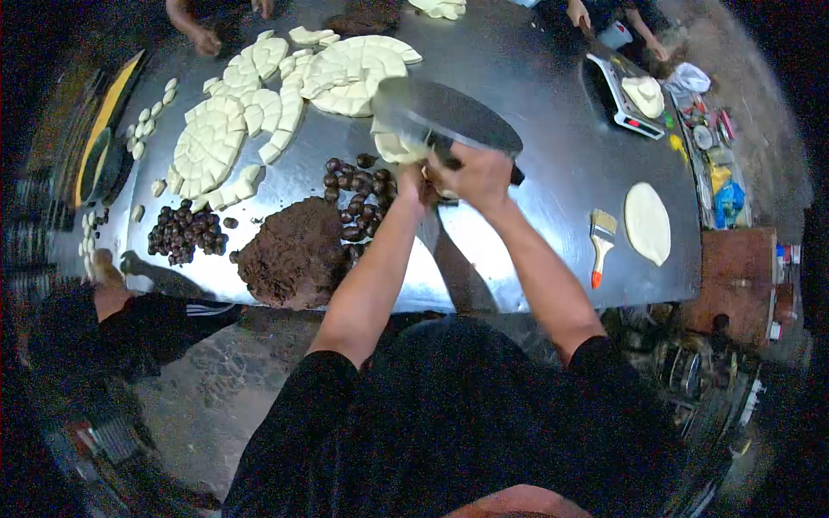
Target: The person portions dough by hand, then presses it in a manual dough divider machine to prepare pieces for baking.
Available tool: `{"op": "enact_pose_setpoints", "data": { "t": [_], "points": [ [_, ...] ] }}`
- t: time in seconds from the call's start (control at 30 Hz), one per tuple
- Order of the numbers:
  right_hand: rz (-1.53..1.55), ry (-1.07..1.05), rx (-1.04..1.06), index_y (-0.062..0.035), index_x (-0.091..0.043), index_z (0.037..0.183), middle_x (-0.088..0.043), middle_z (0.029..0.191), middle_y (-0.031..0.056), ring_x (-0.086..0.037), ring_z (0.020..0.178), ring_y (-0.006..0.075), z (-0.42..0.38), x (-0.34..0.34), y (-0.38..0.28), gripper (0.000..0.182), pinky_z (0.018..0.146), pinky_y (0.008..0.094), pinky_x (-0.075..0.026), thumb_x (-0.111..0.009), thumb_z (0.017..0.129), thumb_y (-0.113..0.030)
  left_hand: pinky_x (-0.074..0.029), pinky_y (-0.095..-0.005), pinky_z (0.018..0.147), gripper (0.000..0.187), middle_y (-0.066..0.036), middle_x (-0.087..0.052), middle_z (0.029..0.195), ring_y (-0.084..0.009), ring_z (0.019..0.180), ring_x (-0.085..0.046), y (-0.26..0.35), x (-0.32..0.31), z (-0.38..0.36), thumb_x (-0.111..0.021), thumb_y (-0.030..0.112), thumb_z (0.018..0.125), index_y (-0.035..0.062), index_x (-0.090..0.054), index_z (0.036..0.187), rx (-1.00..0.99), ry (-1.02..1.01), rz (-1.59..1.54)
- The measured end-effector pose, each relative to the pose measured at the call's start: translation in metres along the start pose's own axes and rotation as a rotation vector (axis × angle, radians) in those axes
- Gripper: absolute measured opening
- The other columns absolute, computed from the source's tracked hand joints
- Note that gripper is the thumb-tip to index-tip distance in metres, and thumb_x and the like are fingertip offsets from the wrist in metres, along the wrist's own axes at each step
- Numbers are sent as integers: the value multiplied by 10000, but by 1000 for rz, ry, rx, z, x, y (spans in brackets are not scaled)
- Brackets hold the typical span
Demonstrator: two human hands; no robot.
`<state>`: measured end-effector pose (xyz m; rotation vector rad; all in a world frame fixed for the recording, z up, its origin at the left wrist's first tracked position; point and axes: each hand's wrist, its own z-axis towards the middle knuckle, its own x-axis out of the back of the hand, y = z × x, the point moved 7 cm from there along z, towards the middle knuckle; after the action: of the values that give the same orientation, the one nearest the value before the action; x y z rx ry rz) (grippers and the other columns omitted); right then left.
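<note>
A round, dark pan-like disc (458,116), smeared by motion, is tilted above the metal table. My right hand (477,177) is closed on a black part at its near edge. Close beside it, my left hand (413,184) has its fingers mostly hidden, so what it holds cannot be told. Pale dough (395,145) shows just beyond the left hand, under the disc's left side. Dark brown balls (358,194) lie left of my left wrist. A big lump of dark brown paste (294,250) sits left of my left forearm.
Cut dough rounds (207,147) cover the table's far left. More dark balls (186,231) lie near its front edge. A brush (601,246) and flat dough oval (647,224) are on the right, below a scale (626,99) bearing dough. Other people's hands (205,41) are around the table.
</note>
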<state>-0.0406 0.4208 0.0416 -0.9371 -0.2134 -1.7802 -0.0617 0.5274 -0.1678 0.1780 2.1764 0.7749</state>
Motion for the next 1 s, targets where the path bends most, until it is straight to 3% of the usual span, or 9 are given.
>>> {"op": "enact_pose_setpoints", "data": {
  "t": [0.1, 0.17, 0.2, 0.3, 0.43, 0.63, 0.77, 0.93, 1.0],
  "points": [
    [-15, 103, -150, -82, -660, 665, -605, 573, 120, -584, 469, 261, 23, 31, 45, 422, 478, 361, -458, -757, 704, -491, -531, -387, 749, 295, -54, -645, 987, -221, 878, -631, 6, -16, -8, -511, 280, 906, 101, -580, 1130, -4, -39, 165],
    [25, 152, -331, -76, -679, 717, -622, 602, 131, -612, 514, 265, 20, 44, 80, 423, 499, 368, -473, -756, 704, -491, -533, -437, 725, 519, -180, -565, 1111, -278, 950, -602, 24, -15, -16, -620, 194, 817, -59, -438, 1232, -67, 62, 352],
    [77, 196, -498, -70, -699, 769, -639, 631, 143, -640, 559, 268, 14, 52, 103, 431, 521, 374, -488, -755, 704, -492, -450, -441, 907, 643, -226, -511, 1238, -301, 1116, -526, 1, 23, 32, -666, 186, 781, -96, -387, 1287, -35, 136, 460],
    [80, 464, -724, 4, -695, 790, -663, 668, 140, -638, 584, 240, -27, 65, 168, 427, 552, 366, -490, -764, 740, -414, -351, -391, 1015, 719, -246, -440, 1337, -308, 1221, -445, 10, 8, -2, -671, 198, 775, -108, -334, 1331, -179, 87, 594],
    [314, 827, -769, 38, -647, 726, -619, 638, 46, -546, 515, 148, -83, 94, 191, 399, 502, 331, -448, -763, 782, -340, -349, -369, 1018, 715, -247, -420, 1369, -322, 1227, -446, 25, -12, -63, -663, 207, 789, -96, -338, 1349, -209, 307, 789],
    [1056, 1028, -1397, -122, -495, 650, -377, 478, -32, -342, 391, 86, -214, 119, 201, 367, 367, 266, -275, -633, 891, -362, -401, -365, 960, 528, -215, -551, 1248, -298, 1141, -536, 0, -16, -64, -662, 227, 800, -41, -543, 1239, -424, 82, 914],
    [1285, 886, -1798, -181, -433, 638, -331, 464, -52, -303, 360, 99, -301, 121, 195, 413, 353, 266, -260, -595, 883, -470, -471, -389, 855, 502, -220, -654, 1007, -337, 946, -629, -62, -46, -61, -673, 308, 789, -56, -608, 1128, -303, 55, 1153],
    [1169, 180, -1778, -55, -570, 652, -546, 519, -2, -598, 495, 214, -368, 131, 181, 464, 455, 308, -436, -622, 861, -466, -446, -454, 882, 400, -288, -593, 1066, -448, 1004, -558, -108, -64, -57, -698, 231, 725, -50, -624, 999, -727, -23, 1607],
    [4, -314, -993, -63, -647, 921, -653, 651, 130, -647, 598, 339, -364, 177, 219, 431, 526, 431, -484, -646, 827, -484, -439, -462, 886, 375, -297, -577, 1081, -452, 1012, -546, -123, -56, -56, -690, 207, 725, -37, -626, 1003, -765, 57, 1628]
  ]
}}
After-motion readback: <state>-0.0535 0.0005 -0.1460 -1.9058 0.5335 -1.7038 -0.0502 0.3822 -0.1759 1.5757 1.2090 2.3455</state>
